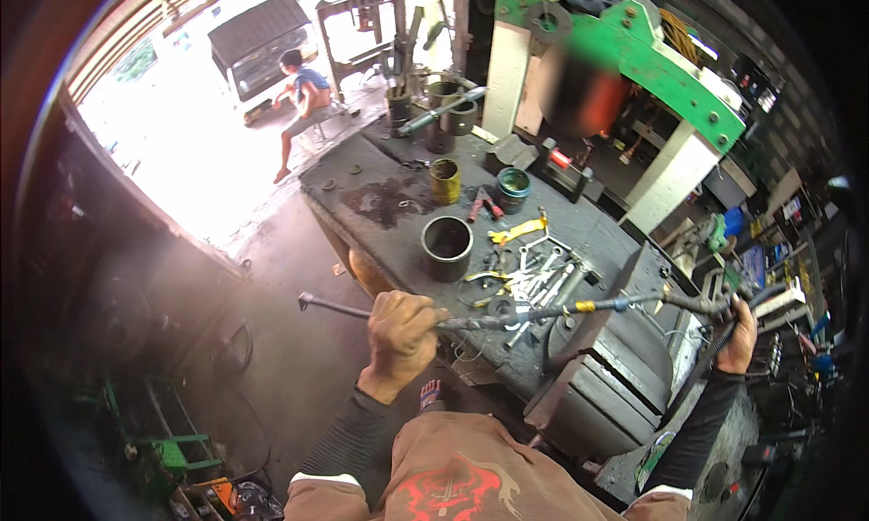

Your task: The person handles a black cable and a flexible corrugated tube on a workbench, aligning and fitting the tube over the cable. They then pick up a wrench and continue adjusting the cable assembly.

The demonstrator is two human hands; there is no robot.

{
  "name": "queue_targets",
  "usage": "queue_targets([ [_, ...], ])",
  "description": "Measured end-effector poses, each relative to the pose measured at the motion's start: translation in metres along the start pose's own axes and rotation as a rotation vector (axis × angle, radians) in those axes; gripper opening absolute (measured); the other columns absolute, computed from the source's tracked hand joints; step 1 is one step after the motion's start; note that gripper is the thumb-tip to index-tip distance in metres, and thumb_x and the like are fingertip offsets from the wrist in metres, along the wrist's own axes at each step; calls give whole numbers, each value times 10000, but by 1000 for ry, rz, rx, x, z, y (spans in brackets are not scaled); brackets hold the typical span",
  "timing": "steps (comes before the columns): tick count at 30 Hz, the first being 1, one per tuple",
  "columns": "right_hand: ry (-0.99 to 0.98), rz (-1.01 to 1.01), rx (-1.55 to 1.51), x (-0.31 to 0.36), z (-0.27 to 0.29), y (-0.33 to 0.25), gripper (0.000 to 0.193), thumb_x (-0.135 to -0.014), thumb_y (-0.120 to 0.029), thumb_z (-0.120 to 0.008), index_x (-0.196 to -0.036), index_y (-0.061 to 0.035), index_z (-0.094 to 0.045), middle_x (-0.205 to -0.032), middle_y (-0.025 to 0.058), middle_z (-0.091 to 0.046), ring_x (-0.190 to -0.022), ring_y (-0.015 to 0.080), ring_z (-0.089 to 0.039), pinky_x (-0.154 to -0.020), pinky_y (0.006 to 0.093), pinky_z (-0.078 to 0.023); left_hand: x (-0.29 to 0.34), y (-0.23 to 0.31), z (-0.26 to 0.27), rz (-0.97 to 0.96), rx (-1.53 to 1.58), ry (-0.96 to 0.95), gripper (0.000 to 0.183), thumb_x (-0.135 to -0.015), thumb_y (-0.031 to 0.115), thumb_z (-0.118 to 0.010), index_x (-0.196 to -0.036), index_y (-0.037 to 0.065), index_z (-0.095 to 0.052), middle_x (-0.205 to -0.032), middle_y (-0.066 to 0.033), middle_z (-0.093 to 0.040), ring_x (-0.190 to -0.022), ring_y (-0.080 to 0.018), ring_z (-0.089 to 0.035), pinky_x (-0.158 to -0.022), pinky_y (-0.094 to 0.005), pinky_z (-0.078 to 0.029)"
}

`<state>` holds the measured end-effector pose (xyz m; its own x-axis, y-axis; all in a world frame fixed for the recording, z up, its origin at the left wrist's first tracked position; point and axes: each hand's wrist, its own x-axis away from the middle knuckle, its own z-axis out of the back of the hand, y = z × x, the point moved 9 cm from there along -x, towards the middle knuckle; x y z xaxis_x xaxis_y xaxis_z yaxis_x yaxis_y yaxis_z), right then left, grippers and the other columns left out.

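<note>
A long dark taped cable (543, 313), with yellow and blue bands along it, stretches across in front of me above the workbench (362, 240). My left hand (401, 335) is closed round it, and an end with a small fitting (308, 300) sticks out to the left, past the bench edge. At the right, my right hand (738, 337) grips the thicker, bent part of the cable, where a ribbed black tube (711, 358) hangs down. Under the cable stands a large grey bench vise (602, 394). Several wrenches (543, 281) lie on the bench beyond it.
An open metal cylinder (447, 249), a yellow can (444, 181), a blue-green tin (513, 188) and red-handled pliers (484, 204) are on the bench. A green and white press frame (670, 77) rises behind. A seated person (310, 100) is outside near a vehicle (262, 50).
</note>
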<state>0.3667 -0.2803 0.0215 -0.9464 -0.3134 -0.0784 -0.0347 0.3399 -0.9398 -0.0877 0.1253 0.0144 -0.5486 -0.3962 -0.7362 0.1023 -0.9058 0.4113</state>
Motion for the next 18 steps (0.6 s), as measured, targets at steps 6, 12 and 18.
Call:
queue_targets([
  [6, -223, 98, -111, -15, -36, -12, 249, -983, -32, -562, -1228, -72, -535, -1167, 172, -696, -976, 280, -721, -784, 355, -632, 10, -24, -22, 406, 305, -372, 311, -715, -11, -778, -1014, 72, -761, -888, -70, -688, -802, -267, -690, -735, -367, -544],
  [12, -552, 128, -302, -22, -79, -34, 215, -1004, 7, -563, -1155, -111, -467, -1275, 179, -500, -1110, 300, -605, -970, 410, -566, 34, -18, -45, 571, 636, -792, 269, -920, 120, -761, -1183, 67, -754, -941, -111, -700, -887, -210, -671, -818, -349, -525],
  [18, -332, 166, 11, -27, -109, -38, 230, -965, 16, -549, -1162, -81, -482, -1308, 259, -601, -942, 269, -706, -844, 358, -629, 31, -20, -40, 453, 534, -600, 272, -851, 104, -784, -1121, 69, -778, -909, -102, -676, -842, -246, -654, -775, -355, -511],
])
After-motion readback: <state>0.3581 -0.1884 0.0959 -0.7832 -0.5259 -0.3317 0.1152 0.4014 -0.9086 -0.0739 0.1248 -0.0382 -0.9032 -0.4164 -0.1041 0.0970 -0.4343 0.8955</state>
